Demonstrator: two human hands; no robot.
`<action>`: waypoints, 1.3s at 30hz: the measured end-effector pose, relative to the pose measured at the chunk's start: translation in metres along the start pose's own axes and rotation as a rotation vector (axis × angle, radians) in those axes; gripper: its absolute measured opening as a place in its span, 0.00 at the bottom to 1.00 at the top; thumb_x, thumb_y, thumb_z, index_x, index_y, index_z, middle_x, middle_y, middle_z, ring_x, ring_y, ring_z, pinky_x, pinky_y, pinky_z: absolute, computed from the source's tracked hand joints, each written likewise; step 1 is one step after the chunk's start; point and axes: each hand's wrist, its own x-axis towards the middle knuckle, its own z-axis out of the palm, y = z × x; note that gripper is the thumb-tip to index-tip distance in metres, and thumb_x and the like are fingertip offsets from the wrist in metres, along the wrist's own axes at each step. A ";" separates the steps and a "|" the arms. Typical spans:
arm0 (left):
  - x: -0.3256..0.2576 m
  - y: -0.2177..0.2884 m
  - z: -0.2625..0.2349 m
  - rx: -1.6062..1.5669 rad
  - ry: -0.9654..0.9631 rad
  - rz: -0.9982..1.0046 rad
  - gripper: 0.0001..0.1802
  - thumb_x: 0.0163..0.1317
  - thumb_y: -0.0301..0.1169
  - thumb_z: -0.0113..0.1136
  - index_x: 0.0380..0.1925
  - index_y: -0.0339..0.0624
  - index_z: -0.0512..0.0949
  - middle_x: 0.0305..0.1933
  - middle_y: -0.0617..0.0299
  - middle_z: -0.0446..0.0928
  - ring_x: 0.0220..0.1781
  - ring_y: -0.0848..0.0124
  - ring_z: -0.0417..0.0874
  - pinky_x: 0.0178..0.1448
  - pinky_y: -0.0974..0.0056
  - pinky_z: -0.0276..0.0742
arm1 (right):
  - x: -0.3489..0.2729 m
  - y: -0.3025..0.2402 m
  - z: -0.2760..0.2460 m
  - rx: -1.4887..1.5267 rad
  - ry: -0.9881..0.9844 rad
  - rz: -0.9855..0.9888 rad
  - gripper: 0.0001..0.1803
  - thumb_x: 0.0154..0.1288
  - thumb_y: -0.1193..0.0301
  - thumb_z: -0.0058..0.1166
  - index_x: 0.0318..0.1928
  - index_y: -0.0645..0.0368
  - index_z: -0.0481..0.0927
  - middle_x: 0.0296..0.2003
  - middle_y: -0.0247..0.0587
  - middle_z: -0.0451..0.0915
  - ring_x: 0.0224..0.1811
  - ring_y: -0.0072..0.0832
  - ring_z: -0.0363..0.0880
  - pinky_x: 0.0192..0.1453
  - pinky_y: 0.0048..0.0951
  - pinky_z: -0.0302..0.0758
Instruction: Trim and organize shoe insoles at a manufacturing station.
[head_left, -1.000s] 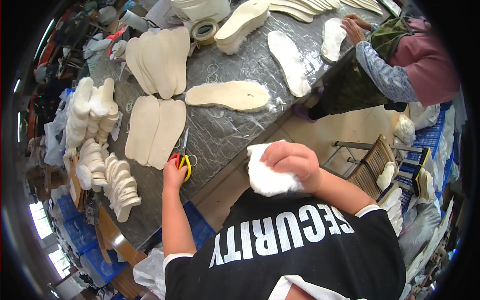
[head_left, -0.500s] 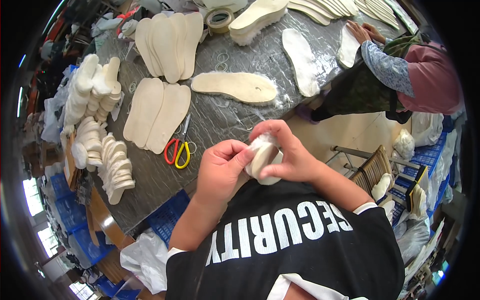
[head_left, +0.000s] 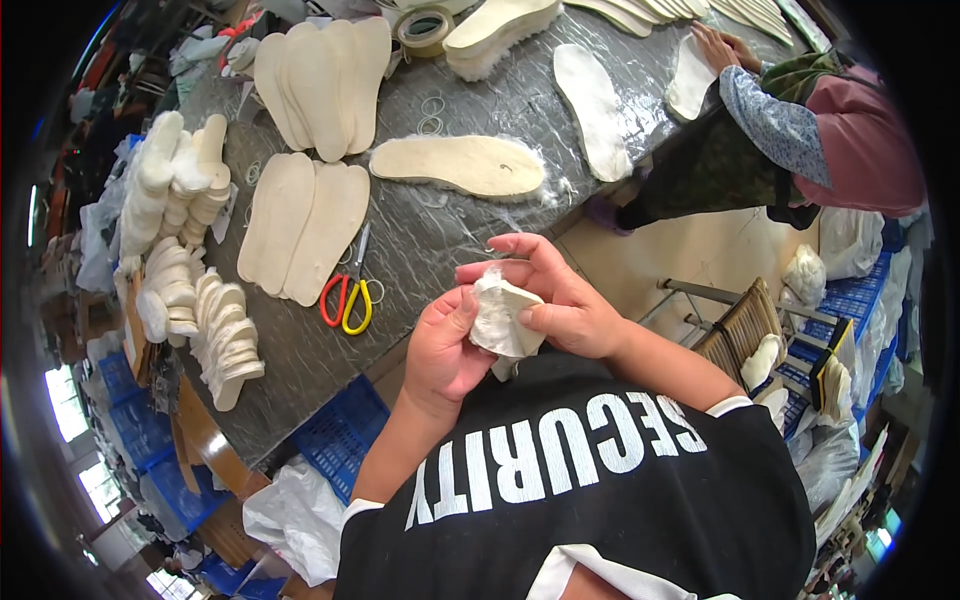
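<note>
Both hands hold a white fleecy insole (head_left: 503, 312) in front of my chest, bent so that its pale side faces up. My left hand (head_left: 447, 340) pinches its left edge between thumb and fingers. Opposite it, my right hand (head_left: 575, 312) presses a thumb on the insole's right edge, its fingers stretched behind. Beyond them on the table lies a pile of insoles (head_left: 455, 165) with fluffy edges. Scissors (head_left: 347, 292) with one red and one yellow handle rest left of my hands, beside flat beige insoles (head_left: 300, 230).
A dark table (head_left: 420, 235) bears more insoles (head_left: 325, 85), a tape roll (head_left: 424, 30) and rubber bands (head_left: 431, 115). Bundled fluffy insoles (head_left: 225, 330) stand along its left edge. At the right, a co-worker's hands (head_left: 715, 50) touch a white insole. A rack (head_left: 745, 330) stands below.
My hands have turned the insole so its pale face shows, and the right fingers have straightened. The view has shifted slightly. The co-worker's hands stay at the white insole.
</note>
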 end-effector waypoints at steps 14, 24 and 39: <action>0.001 0.003 0.022 0.885 0.239 0.245 0.09 0.59 0.24 0.61 0.40 0.34 0.76 0.36 0.64 0.78 0.40 0.78 0.77 0.46 0.71 0.74 | 0.007 0.003 -0.002 -0.597 0.276 -0.108 0.06 0.62 0.77 0.47 0.39 0.64 0.68 0.41 0.40 0.70 0.39 0.22 0.70 0.47 0.25 0.70; 0.004 0.018 -0.011 -0.073 0.078 0.151 0.15 0.64 0.27 0.55 0.50 0.32 0.73 0.50 0.54 0.77 0.51 0.64 0.79 0.60 0.58 0.73 | 0.010 -0.007 -0.034 -0.482 -0.025 -0.059 0.16 0.69 0.69 0.41 0.51 0.67 0.70 0.47 0.41 0.74 0.46 0.24 0.73 0.52 0.27 0.69; 0.003 0.020 0.006 0.233 0.126 0.200 0.18 0.62 0.23 0.48 0.53 0.32 0.69 0.51 0.53 0.75 0.53 0.64 0.77 0.59 0.57 0.72 | 0.015 0.001 -0.019 -0.483 0.096 -0.088 0.20 0.71 0.61 0.37 0.48 0.65 0.72 0.45 0.42 0.72 0.49 0.29 0.69 0.57 0.28 0.65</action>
